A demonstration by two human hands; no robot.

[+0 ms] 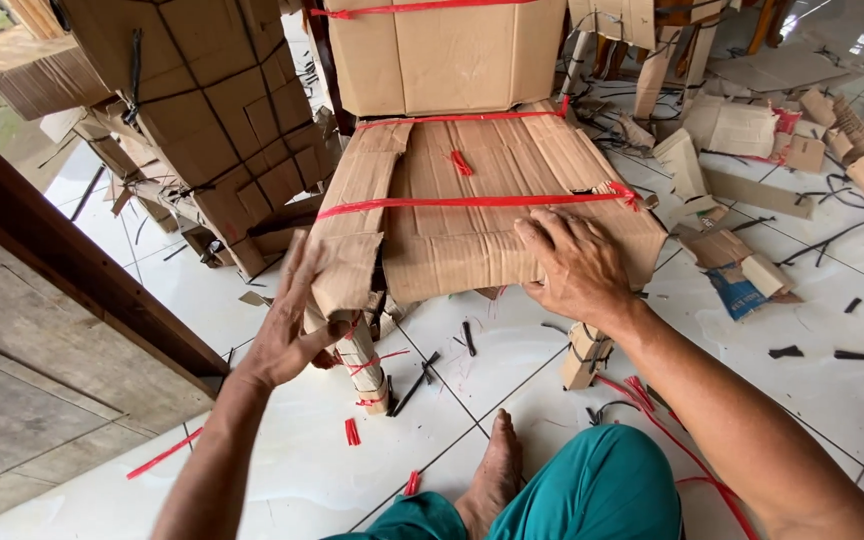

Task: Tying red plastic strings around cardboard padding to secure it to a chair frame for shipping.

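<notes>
Wrapping a chair [482, 200] in cardboard.
Left hand [287, 335] pinching flap [344, 270] at eight o'clock, right hand [572, 265] pressing flat, fingers apart; maybe tearing or slipping off if pulling hard.

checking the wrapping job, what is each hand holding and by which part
The left hand grips the front-left corner flap of the cardboard-wrapped chair. The right hand lies flat on the seat's front edge, pressing rather than closing around it.
</notes>
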